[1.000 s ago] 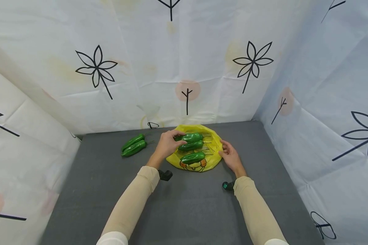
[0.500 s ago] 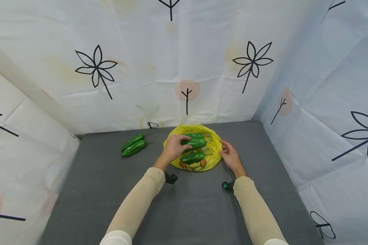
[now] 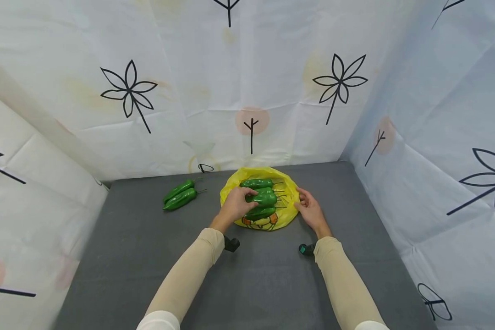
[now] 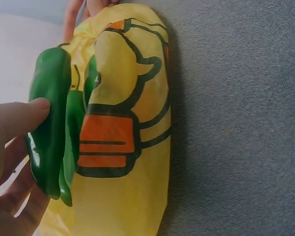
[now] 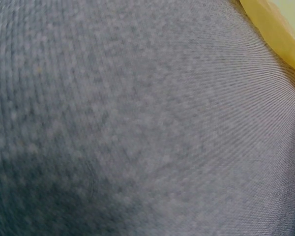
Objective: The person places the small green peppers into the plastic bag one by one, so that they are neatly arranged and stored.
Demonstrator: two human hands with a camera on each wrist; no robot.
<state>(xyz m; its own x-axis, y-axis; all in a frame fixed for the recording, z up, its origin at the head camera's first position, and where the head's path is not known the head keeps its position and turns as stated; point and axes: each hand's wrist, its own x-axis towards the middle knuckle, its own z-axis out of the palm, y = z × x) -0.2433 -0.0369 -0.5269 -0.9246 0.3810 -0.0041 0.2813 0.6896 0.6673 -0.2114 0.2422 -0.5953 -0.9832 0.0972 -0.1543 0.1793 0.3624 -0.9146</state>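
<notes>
A yellow plastic bag (image 3: 286, 215), its mouth spread wide and a cartoon printed on its front, sits on the table. My left hand (image 3: 235, 205) holds a glossy green pepper (image 3: 268, 198) over the bag's opening, thumb on one side and fingers on the other. One green pepper (image 3: 257, 183) lies in the bag behind it, and another green pepper (image 3: 261, 213) is nearer me, partly covered. In the left wrist view the held pepper (image 4: 49, 113) stands beside the bag's printed side. My right hand (image 3: 309, 210) pinches the bag's right rim; the right wrist view misses that hand.
Two more green peppers (image 3: 180, 196) lie side by side on the dark grey tabletop (image 3: 264, 275), left of the bag. White cloth (image 3: 181, 133) with plant drawings hangs behind the table and along both sides.
My left hand has carried the pepper rightward and toward me, from the bag's far left part to between the other two peppers. The right hand stays at the rim.
</notes>
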